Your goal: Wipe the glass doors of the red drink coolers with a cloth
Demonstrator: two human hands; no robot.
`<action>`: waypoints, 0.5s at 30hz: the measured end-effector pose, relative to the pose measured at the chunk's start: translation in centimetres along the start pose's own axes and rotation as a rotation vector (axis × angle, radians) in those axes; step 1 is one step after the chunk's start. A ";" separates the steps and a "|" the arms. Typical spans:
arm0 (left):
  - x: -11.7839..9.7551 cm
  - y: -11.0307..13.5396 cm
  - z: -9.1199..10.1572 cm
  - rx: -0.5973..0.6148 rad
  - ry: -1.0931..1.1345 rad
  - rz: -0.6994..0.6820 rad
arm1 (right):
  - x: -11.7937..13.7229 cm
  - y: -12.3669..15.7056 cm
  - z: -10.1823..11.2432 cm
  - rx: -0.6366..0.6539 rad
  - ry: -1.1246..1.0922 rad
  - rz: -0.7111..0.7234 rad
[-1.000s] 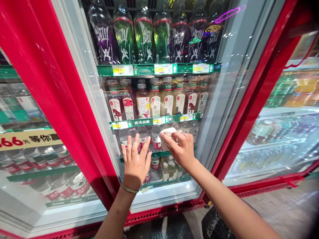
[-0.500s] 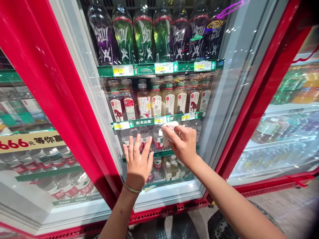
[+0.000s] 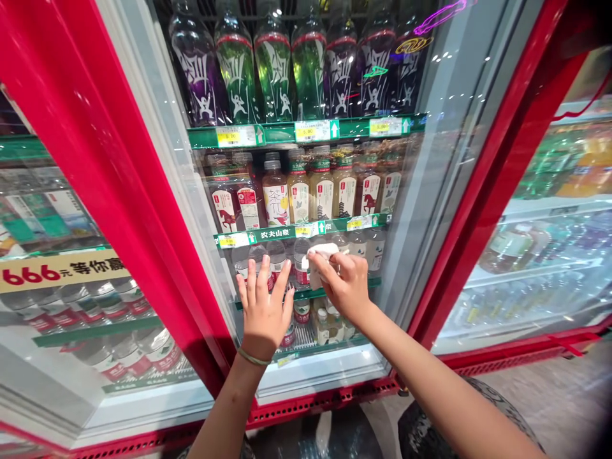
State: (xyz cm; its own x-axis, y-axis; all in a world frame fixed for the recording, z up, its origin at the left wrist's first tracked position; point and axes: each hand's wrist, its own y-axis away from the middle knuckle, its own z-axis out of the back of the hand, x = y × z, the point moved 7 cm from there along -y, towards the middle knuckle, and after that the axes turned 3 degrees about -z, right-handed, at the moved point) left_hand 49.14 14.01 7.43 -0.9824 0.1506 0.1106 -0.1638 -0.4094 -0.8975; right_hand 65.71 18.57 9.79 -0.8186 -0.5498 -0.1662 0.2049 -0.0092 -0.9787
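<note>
My left hand (image 3: 264,312) rests with fingers spread against the glass door (image 3: 406,210) of a drinks fridge, low on its left side. To the right of it, my right hand (image 3: 347,284) grips a white cloth (image 3: 321,253) and holds it to the same glass. Folds of the cloth stick out past the fingertips; the rest is hidden in the palm. Behind the glass, in front of both hands, are water bottles (image 3: 276,255) with red labels. A thin band (image 3: 253,358) circles my left wrist.
Tea bottles (image 3: 275,191) and dark and green drink bottles (image 3: 275,70) fill the shelves above. Red door frames (image 3: 138,166) border the glass. Neighbouring fridges hold more bottles (image 3: 511,245). A red vented base strip (image 3: 325,403) runs along the floor.
My right hand and the cloth have shifted slightly left and down across the glass. My left hand keeps its place.
</note>
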 end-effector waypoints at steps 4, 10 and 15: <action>-0.2 -0.1 0.2 0.005 0.000 -0.007 | -0.1 -0.3 0.3 0.017 0.071 -0.007; -0.1 0.1 -0.1 -0.031 0.005 -0.003 | 0.8 -3.2 -0.5 -0.058 0.057 -0.094; -0.2 0.1 -0.2 -0.047 0.009 0.004 | -0.7 -0.3 -0.2 0.025 0.032 -0.001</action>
State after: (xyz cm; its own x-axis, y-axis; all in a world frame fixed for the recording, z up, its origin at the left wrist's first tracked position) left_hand 49.36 14.14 7.19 -0.9822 0.1571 0.1030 -0.1549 -0.3670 -0.9172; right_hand 66.15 19.11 10.17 -0.8355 -0.5227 -0.1695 0.2170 -0.0304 -0.9757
